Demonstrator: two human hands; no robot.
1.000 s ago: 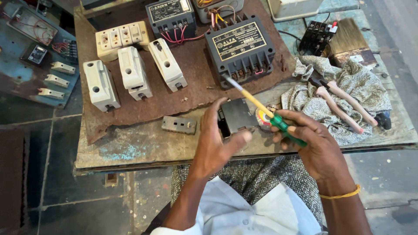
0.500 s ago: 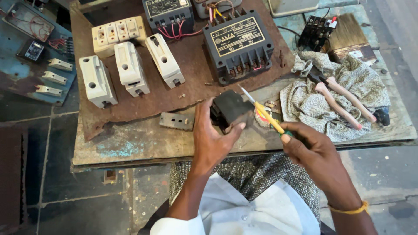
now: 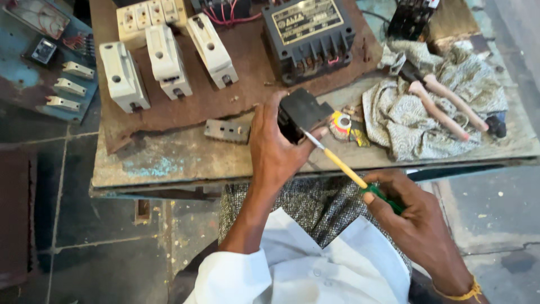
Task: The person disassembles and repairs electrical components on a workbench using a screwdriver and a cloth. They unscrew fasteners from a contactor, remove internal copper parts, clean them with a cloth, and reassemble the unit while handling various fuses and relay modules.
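While the left hand (image 3: 277,151) curled its fingers and thumb closed around a small black block (image 3: 299,114) of moulded plastic, boxy and hard-edged, it held that block just above the near edge of the workbench (image 3: 169,163), a scuffed slab with flaking pale-blue paint. Lower and to the right, the right hand (image 3: 406,217) was wrapped shut about the green grip of a screwdriver (image 3: 344,166), whose yellow shaft ran slanting up to a thin metal tip that met the underside of the block beside the left thumb.

Behind the block lay a rusty brown steel plate (image 3: 236,95) that carried three cream porcelain-like fuse carriers (image 3: 166,65), chunky and rounded, and a dark ribbed rectangular housing (image 3: 309,38) with a pale label. A short grey metal strip (image 3: 226,130) with holes rested on the bench just left of the held block. To the right a crumpled, coarse grey rag (image 3: 405,121) lay in folds, with pliers (image 3: 444,110) in smooth pinkish sleeves across it, and a small round roll of coloured tape (image 3: 341,124) sat just beside the block. White cloth (image 3: 337,264) and a speckled woven fabric (image 3: 315,202) covered the lap below
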